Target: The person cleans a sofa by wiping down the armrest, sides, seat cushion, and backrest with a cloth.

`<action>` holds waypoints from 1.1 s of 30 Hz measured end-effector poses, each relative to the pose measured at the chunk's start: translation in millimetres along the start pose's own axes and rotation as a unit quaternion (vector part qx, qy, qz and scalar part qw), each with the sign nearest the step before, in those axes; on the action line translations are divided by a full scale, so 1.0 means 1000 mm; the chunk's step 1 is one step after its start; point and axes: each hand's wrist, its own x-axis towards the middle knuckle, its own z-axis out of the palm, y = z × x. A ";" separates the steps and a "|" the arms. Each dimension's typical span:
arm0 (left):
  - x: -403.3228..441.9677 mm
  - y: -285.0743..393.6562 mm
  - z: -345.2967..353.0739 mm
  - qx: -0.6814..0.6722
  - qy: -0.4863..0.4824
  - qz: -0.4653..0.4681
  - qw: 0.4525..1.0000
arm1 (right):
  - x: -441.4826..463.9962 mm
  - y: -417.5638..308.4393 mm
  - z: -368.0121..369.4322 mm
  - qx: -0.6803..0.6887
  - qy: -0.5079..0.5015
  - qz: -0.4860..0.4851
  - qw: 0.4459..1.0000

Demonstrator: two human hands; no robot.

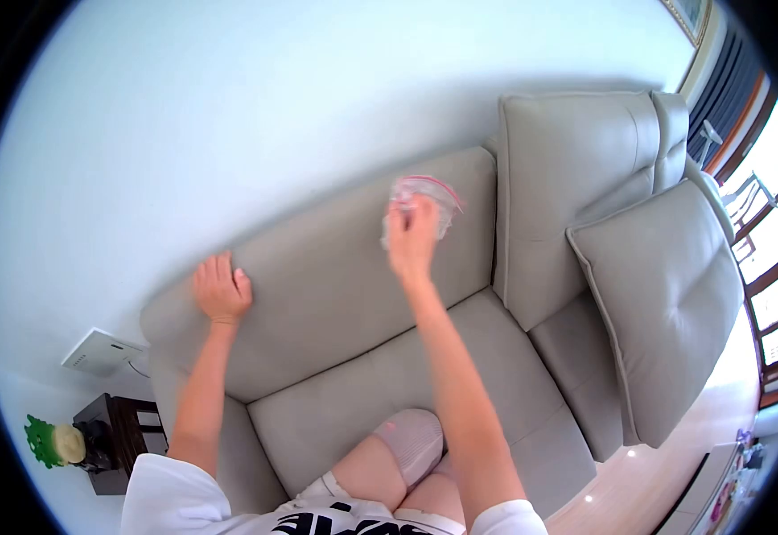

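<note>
A grey sofa fills the middle of the view, its backrest (pixel 317 276) against a pale wall. My right hand (pixel 414 234) grips a thin whitish cloth with a pink-red edge (pixel 442 201), held against the upper right part of the backrest; the cloth is slightly blurred. My left hand (pixel 221 287) rests on the backrest's top edge at the left, palm down with the thumb apart, holding nothing. Below, my knee in a pinkish knee covering (pixel 414 443) is on the seat (pixel 344 383).
Loose back cushions stand at the right, one of them (pixel 665 303) leaning forward. At the left are a white wall panel (pixel 102 353), a dark side table (pixel 117 419) and a green plant (pixel 41 440). Windows with dark curtains (pixel 726 80) are at the far right.
</note>
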 end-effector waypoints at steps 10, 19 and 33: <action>0.006 0.003 -0.006 -0.043 -0.010 -0.013 0.999 | -0.099 -0.090 0.093 -0.009 -0.132 0.005 0.991; 0.005 0.007 -0.007 -0.032 -0.027 -0.016 0.999 | 0.025 0.024 0.030 -0.242 0.115 -0.078 0.960; 0.116 0.075 0.010 -0.233 -0.233 0.251 0.910 | -0.150 -0.051 0.092 -0.125 0.075 0.100 0.984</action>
